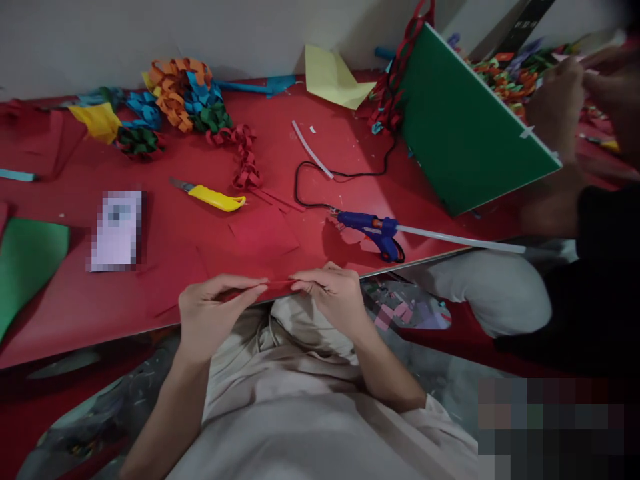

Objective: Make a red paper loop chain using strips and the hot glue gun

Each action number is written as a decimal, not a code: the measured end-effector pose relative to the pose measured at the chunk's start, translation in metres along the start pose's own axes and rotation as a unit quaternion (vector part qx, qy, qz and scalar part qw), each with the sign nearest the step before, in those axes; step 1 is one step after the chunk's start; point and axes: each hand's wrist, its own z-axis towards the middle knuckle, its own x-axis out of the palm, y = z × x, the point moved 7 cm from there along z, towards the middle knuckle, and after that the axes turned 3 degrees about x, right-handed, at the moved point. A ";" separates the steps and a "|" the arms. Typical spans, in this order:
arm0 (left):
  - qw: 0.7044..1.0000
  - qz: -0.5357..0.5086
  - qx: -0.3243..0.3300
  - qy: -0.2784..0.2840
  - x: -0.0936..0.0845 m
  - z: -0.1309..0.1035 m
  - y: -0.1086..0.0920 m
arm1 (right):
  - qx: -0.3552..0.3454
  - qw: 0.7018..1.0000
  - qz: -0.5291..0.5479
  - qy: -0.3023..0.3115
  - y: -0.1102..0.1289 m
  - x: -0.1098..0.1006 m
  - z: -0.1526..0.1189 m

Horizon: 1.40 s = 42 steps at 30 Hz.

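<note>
Pinched at both ends, a thin red paper strip (281, 283) stretches between my hands at the table's front edge. My left hand (213, 310) grips its left end between thumb and fingertips. On the other end, my right hand (333, 293) is closed the same way. Just beyond them lie red paper pieces (263, 230) on the red table (195, 160), hard to tell from its surface. A blue hot glue gun (373, 228) with a long white glue stick rests to the right of my hands. Farther left is a yellow utility knife (217, 198), its blade out.
Curled paper chains (175, 90) in several colours lie at the back left. A green board (465, 127) leans on the right, with a co-worker's hands (560, 93) behind it. A black cord (297, 183) loops behind the glue gun. Green paper (35, 257) lies left of a blurred phone-like object (117, 230).
</note>
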 end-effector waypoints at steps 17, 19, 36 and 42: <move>0.941 -0.286 0.069 -0.166 0.004 -0.002 0.002 | 0.153 0.968 0.198 0.035 -0.010 0.042 0.001; 0.943 -0.273 0.093 -0.164 0.003 -0.004 0.000 | 0.179 0.960 0.211 0.048 -0.009 0.043 0.006; 0.976 -0.004 0.197 0.090 0.006 -0.018 -0.025 | 0.210 0.899 0.371 0.101 -0.003 0.031 0.056; 0.999 0.026 0.017 -0.037 -0.016 -0.015 0.009 | 0.179 0.947 0.257 0.073 0.000 0.024 0.040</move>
